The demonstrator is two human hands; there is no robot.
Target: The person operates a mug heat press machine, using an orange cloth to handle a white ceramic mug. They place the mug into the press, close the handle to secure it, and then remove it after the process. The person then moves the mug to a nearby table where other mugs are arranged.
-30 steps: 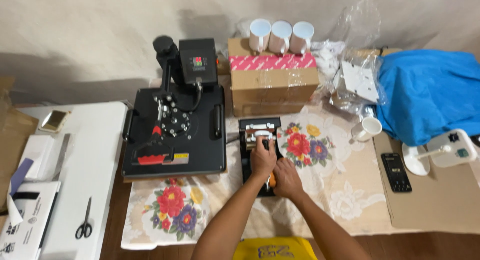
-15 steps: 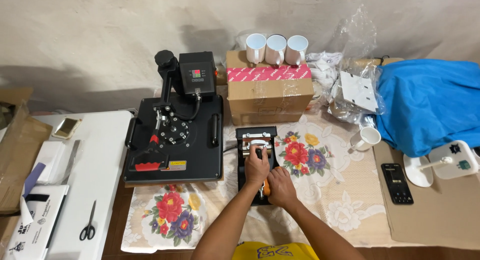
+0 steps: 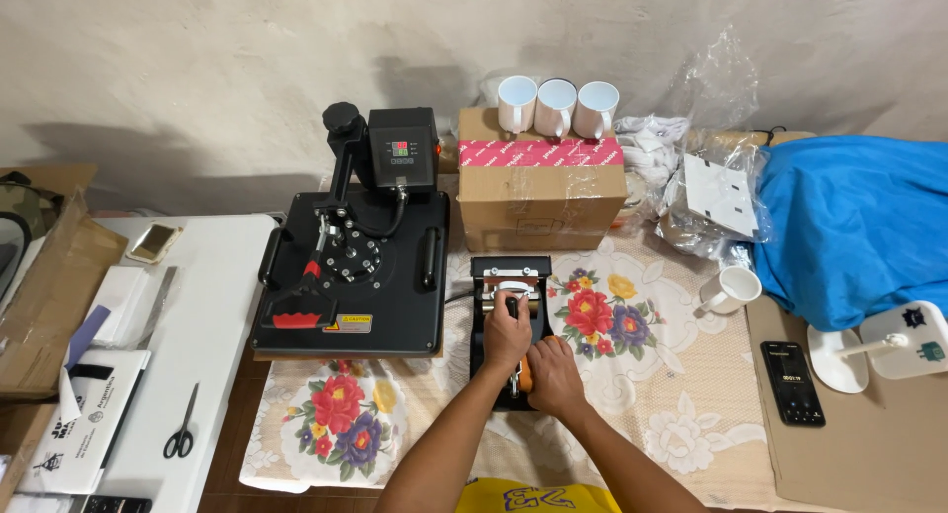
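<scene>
Both hands on the small black mug press (image 3: 510, 320), which sits on the floral tablecloth (image 3: 632, 365) just right of the big flat heat press (image 3: 351, 276) and in front of the cardboard box (image 3: 541, 192). Left hand (image 3: 508, 333) lies on top of the mug press, fingers curled together around the white part at its middle (looks like a mug clamped in the cradle, but mostly hidden, cannot tell for sure). Right hand (image 3: 553, 375) is lower, at the near end of the press, fingers closed on the orange-gripped lever (image 3: 525, 373); only a sliver of orange shows between the two hands. Hands touch each other at the thumbs side. Three white mugs (image 3: 556, 106) stand in a row on top of the box, which has a pink tape band. Another white mug (image 3: 731, 290) sits alone on the cloth to the right, near crumpled clear plastic bags (image 3: 706, 192) and a blue cloth (image 3: 859, 217). Black phone (image 3: 792, 383) lies face up on brown cardboard at far right, beside a white stand (image 3: 869, 343). On the white table at left: scissors (image 3: 182, 429), papers, a second phone (image 3: 153, 242).
</scene>
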